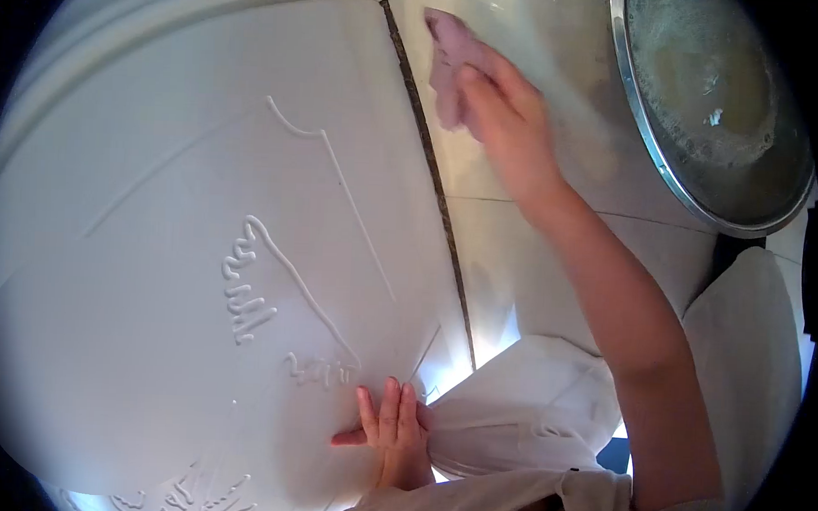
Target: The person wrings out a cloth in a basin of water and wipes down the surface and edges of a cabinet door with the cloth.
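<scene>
My right hand (513, 124) is closed round a crumpled pinkish cloth (453, 63), which hangs over the pale tiles beside a large white panel (186, 176). Motion blurs the cloth a little. Raised wavy lines (246, 277) and thin curved ridges decorate the panel's smooth face. Down at its lower right, my left hand (389, 426) rests flat against the panel with the fingers spread and nothing in them.
A round metal basin (643, 119) of cloudy, sudsy water stands at the upper right. Along the panel's edge runs a dark gap (428, 148) bordering the tiled floor (575, 153). My clothed knees (530, 395) are close below.
</scene>
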A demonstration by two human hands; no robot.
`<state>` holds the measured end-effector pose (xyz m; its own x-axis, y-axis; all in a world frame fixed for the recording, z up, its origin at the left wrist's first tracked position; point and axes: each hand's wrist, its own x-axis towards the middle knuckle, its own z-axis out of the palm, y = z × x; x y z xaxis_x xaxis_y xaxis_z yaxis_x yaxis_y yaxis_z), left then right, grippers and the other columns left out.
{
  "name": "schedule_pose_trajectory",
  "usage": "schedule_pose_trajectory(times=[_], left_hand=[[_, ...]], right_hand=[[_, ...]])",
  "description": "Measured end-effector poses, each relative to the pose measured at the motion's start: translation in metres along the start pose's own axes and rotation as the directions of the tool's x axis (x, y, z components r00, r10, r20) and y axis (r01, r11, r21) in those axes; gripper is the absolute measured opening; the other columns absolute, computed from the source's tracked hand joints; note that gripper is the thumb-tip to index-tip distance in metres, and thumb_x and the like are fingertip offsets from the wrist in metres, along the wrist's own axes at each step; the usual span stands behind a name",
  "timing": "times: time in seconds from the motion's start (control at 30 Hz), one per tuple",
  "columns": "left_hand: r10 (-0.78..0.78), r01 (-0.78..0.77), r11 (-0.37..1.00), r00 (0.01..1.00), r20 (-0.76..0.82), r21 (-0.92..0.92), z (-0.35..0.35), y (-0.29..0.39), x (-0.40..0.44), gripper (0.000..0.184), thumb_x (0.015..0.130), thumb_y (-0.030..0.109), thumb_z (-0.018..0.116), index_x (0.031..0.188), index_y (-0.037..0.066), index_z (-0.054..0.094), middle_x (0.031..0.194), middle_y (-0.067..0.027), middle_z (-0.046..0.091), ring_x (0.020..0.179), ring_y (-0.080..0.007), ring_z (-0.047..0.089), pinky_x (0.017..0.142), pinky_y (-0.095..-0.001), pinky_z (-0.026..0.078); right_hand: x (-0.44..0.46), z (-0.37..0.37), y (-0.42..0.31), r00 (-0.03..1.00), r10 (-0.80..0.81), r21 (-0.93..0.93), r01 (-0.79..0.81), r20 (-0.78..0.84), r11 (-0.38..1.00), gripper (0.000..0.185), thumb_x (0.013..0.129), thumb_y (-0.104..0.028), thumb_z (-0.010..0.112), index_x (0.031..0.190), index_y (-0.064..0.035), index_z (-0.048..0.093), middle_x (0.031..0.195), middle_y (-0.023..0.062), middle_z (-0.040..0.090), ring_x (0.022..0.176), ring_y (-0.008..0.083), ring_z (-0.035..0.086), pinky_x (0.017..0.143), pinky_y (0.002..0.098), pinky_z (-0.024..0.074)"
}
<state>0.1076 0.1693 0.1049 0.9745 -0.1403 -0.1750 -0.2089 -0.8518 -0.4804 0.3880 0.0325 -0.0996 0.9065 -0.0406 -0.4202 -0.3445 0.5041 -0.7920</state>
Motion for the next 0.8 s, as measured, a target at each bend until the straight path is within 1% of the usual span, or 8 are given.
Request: schedule_pose_trajectory(times=[0.1, 0.2, 0.3, 0.4, 0.5, 0.63, 0.7, 0.8], left_hand=[[0.168, -0.162, 0.905, 0.986, 0.019, 0.393, 0.007, -0.003, -0.003, 0.045, 0.096, 0.04, 0.047, 0.123, 0.005, 0.054, 0.133, -0.0148, 0.054, 0.127, -0.0323, 0.049, 0.112, -0.0545, 0.03], [0.107, -0.106, 0.994, 0.994, -0.037, 0.021, -0.006, 0.003, 0.016, 0.041, 0.098, 0.036, 0.044, 0.124, 0.005, 0.054, 0.131, -0.0146, 0.056, 0.127, -0.0313, 0.05, 0.111, -0.0538, 0.032], [0.065, -0.061, 0.997, 0.993, 0.094, -0.04, -0.005, 0.003, 0.013, 0.034, 0.099, 0.031, 0.044, 0.118, 0.008, 0.059, 0.126, -0.009, 0.061, 0.126, -0.0323, 0.051, 0.114, -0.059, 0.021], [0.024, -0.02, 0.999, 0.988, -0.155, 0.029, 0.002, 0.009, 0.015, 0.026, 0.097, 0.026, 0.046, 0.109, 0.015, 0.066, 0.122, -0.0008, 0.065, 0.124, -0.0324, 0.053, 0.113, -0.0645, 0.002], [-0.104, 0.113, 0.99, 0.987, 0.119, -0.078, -0.009, 0.01, 0.008, 0.021, 0.093, 0.022, 0.049, 0.1, 0.021, 0.069, 0.121, 0.0049, 0.065, 0.123, -0.0314, 0.055, 0.11, -0.0653, -0.011], [-0.059, 0.057, 0.998, 0.992, -0.11, -0.021, 0.008, 0.011, 0.016, 0.02, 0.091, 0.019, 0.052, 0.101, 0.023, 0.068, 0.122, 0.0076, 0.065, 0.12, -0.0309, 0.058, 0.11, -0.0648, -0.014], [-0.033, 0.033, 0.999, 0.99, -0.136, -0.001, 0.008, 0.011, 0.02, 0.019, 0.091, 0.018, 0.053, 0.102, 0.023, 0.068, 0.122, 0.0072, 0.065, 0.119, -0.0311, 0.058, 0.11, -0.0651, -0.013], [-0.038, 0.039, 0.999, 0.995, -0.091, 0.003, 0.008, 0.01, 0.01, 0.02, 0.091, 0.017, 0.052, 0.102, 0.023, 0.068, 0.122, 0.007, 0.065, 0.12, -0.0311, 0.057, 0.11, -0.0652, -0.014]], right_hand=[[0.03, 0.037, 0.018, 0.998, -0.03, -0.032, 0.032, 0.056, 0.999, 0.033, 0.095, -0.023, 0.05, 0.119, -0.0014, 0.057, 0.092, 0.0116, 0.064, 0.084, 0.022, 0.06, 0.078, 0.0354, 0.0474], [0.062, 0.064, 0.029, 0.966, -0.211, -0.142, 0.233, 0.152, 0.962, 0.037, 0.098, -0.023, 0.047, 0.125, 0.0013, 0.054, 0.104, 0.0065, 0.062, 0.092, 0.0161, 0.056, 0.085, 0.0288, 0.0452], [0.076, 0.079, 0.032, 0.985, -0.1, -0.129, 0.119, 0.141, 0.984, 0.04, 0.099, -0.025, 0.045, 0.128, 0.0012, 0.051, 0.111, 0.0108, 0.063, 0.101, 0.0227, 0.057, 0.093, 0.0325, 0.043], [0.075, 0.079, 0.053, 0.98, -0.167, -0.082, 0.176, 0.109, 0.981, 0.041, 0.099, -0.025, 0.043, 0.131, 0.0005, 0.049, 0.126, 0.0153, 0.059, 0.117, 0.0285, 0.053, 0.102, 0.0356, 0.0376], [0.049, 0.07, 0.066, 0.993, -0.109, -0.254, 0.118, 0.048, 0.96, 0.041, 0.1, -0.023, 0.042, 0.133, 0.0001, 0.047, 0.137, 0.0183, 0.051, 0.128, 0.033, 0.046, 0.107, 0.0365, 0.0334], [0.02, 0.061, 0.076, 0.997, -0.036, -0.277, 0.051, 0.061, 0.959, 0.041, 0.1, -0.022, 0.04, 0.134, 0.0004, 0.045, 0.138, 0.0206, 0.049, 0.128, 0.0338, 0.046, 0.106, 0.0363, 0.0342], [0.033, 0.062, 0.088, 0.952, -0.286, -0.26, 0.304, 0.106, 0.916, 0.041, 0.1, -0.022, 0.041, 0.133, 0.0018, 0.046, 0.131, 0.0211, 0.054, 0.122, 0.0333, 0.052, 0.102, 0.0368, 0.0379], [0.072, 0.069, 0.056, 0.945, -0.286, -0.203, 0.315, 0.161, 0.927, 0.037, 0.098, -0.022, 0.042, 0.124, 0.0039, 0.05, 0.12, 0.0228, 0.06, 0.112, 0.0365, 0.056, 0.095, 0.0406, 0.042]])
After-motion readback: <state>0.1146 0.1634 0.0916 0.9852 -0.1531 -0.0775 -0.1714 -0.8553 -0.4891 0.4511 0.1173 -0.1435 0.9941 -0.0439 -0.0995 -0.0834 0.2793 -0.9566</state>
